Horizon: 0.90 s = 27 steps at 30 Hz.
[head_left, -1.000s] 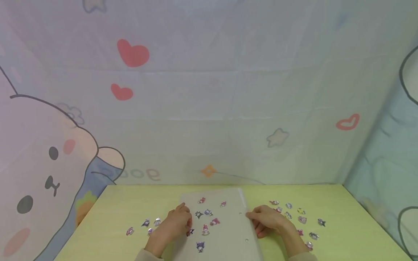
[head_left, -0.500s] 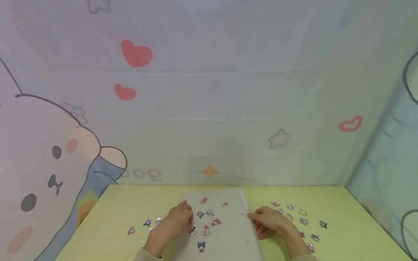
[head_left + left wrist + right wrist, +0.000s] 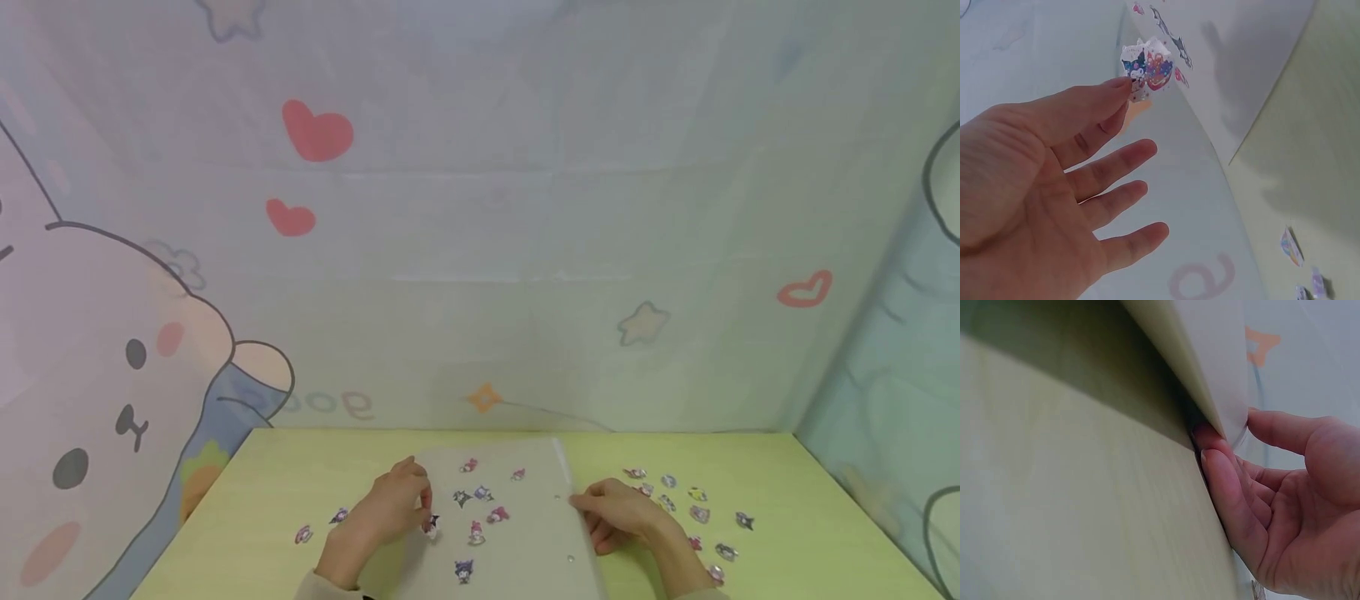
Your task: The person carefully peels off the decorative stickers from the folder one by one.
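Between thumb and index finger, my left hand [image 3: 390, 504] pinches a small cartoon sticker [image 3: 1147, 67]; its other fingers are spread apart. The sticker is held above the left side of a white sheet [image 3: 528, 533], which looks like a page or folder cover. Several cartoon stickers, such as a purple one [image 3: 464, 571] and a pink one [image 3: 498, 515], lie on that sheet. My right hand [image 3: 622, 515] grips the sheet's right edge, thumb on top and fingers beneath, and the edge is raised off the table in the right wrist view.
Loose stickers [image 3: 699, 514] are scattered on the yellow table [image 3: 300, 471] right of the sheet. A few more, including a pink sticker [image 3: 303, 534], lie to the left, partly hidden by my left arm. A printed curtain [image 3: 480, 333] hangs behind the table.
My left hand has drawn slightly left, carrying the pinched sticker with it away from the sheet's middle. The right hand stays at the sheet's edge. The head view has shifted a little.
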### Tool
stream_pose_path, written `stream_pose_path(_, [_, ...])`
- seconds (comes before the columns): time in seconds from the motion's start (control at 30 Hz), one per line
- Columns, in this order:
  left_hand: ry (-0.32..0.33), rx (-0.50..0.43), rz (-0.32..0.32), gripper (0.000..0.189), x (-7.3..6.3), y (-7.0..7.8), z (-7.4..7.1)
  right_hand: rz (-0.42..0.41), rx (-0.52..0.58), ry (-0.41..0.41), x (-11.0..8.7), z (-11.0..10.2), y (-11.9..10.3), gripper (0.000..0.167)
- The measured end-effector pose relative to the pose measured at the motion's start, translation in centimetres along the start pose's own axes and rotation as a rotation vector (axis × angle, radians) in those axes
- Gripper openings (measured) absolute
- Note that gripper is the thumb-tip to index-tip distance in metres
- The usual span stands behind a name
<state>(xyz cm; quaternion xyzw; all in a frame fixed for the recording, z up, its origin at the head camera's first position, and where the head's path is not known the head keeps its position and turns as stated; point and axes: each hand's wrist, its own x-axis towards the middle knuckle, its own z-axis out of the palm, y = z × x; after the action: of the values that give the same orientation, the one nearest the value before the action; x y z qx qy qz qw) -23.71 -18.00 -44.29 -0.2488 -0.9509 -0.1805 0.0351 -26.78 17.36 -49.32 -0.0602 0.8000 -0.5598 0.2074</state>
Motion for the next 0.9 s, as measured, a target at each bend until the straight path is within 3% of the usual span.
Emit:
stream_pose_path(0.23, [0.023, -0.062, -0.002, 0.026, -0.9, -1.6, -0.4, 0.000, -0.017, 0.011, -0.2, -0.1, 0.1, 0.029])
stream_pose_path(0.47, [0.015, -0.146, -0.139, 0.026, -3.2, -3.3, -1.9, -0.003, -0.008, 0.008, -0.2, -0.1, 0.0, 0.028])
stream_pose_path(0.63, [-0.005, -0.127, -0.187, 0.029, -4.5, -4.2, -2.4, -0.002, -0.001, 0.002, -0.1, -0.1, -0.1, 0.029])
stream_pose_path(0.9, [-0.016, -0.075, -0.166, 0.030, -5.1, -4.8, -1.9, -0.003, 0.006, -0.009, 0.0, -0.1, -0.1, 0.029])
